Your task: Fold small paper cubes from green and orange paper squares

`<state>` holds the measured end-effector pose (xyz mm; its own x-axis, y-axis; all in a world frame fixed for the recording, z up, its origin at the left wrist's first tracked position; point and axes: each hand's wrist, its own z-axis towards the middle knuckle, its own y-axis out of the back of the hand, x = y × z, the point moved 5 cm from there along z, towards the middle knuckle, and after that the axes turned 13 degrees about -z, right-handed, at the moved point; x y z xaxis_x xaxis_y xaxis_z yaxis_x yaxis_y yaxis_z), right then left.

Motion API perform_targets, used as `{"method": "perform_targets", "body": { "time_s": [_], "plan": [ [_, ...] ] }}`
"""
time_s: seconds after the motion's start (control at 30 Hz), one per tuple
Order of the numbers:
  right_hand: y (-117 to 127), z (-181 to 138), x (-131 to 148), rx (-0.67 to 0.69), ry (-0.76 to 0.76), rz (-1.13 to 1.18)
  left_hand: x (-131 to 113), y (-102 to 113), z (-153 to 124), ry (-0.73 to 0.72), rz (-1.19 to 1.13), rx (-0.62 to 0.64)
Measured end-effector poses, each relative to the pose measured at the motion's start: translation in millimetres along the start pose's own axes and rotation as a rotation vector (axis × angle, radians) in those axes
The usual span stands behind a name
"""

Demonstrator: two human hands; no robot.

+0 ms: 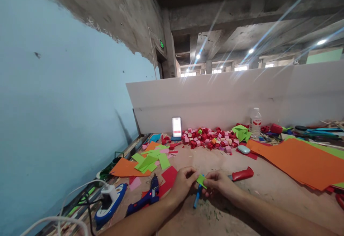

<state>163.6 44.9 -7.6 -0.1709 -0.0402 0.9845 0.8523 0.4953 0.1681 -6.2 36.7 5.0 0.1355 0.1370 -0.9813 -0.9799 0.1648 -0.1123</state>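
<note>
Two hands meet low over the table [236, 207]: the left hand [184, 183] and the right hand [219, 184] each pinch an edge of a small green paper piece [201, 180], fingers closed on it from either side. A blue pen [197, 194] pokes out just beneath, seemingly tucked under the right hand. Pulled unevenly, the thin paper could tear or crease off-line, and the pen may slip free and roll.

Just left lies a blue glue gun [146, 197], near a power strip [110, 200] with white cable; if it is hot, a drifting left forearm could brush its nozzle. A red utility knife [242, 174] rests just beyond the right hand; I cannot tell whether its blade is out.

Farther off sit green paper scraps [150, 160], orange sheets [298, 160], a heap of red and pink paper cubes [208, 138], a water bottle [255, 122] and a white partition [228, 96].
</note>
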Motion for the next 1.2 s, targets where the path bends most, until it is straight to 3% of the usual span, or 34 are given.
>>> {"method": "perform_targets", "body": {
  "time_s": [0.3, 0.47, 0.93, 1.0, 1.07, 1.13, 1.2],
  "plan": [
    [2.1, 0.2, -3.3, -0.085, 0.025, 0.095, 3.5, 0.4, -3.5, 0.095, -0.066, -0.034],
    [6.1, -4.4, 0.4, -0.113, 0.041, 0.071, -2.4, -1.5, -5.5, 0.06, -0.089, -0.047],
    [10.6, -4.6, 8.4, -0.093, 0.025, 0.067, 0.1, -0.5, -2.0, 0.128, -0.065, 0.003],
    [10.3, -5.0, 9.1, -0.095, 0.014, 0.06, -5.8, 0.8, -3.3, 0.059, 0.014, -0.019],
    [9.8, -5.5, 9.8, -0.085, -0.004, 0.053, -19.7, 0.4, -5.6, -0.116, 0.218, -0.004],
    [9.8, -6.1, 10.6, -0.072, -0.02, 0.042, -33.2, -5.4, -9.2, -0.294, 0.463, 0.1],
    [10.5, -6.6, 11.1, -0.061, -0.031, 0.028, -39.6, -9.2, -11.7, -0.367, 0.593, 0.181]
  ]
}}
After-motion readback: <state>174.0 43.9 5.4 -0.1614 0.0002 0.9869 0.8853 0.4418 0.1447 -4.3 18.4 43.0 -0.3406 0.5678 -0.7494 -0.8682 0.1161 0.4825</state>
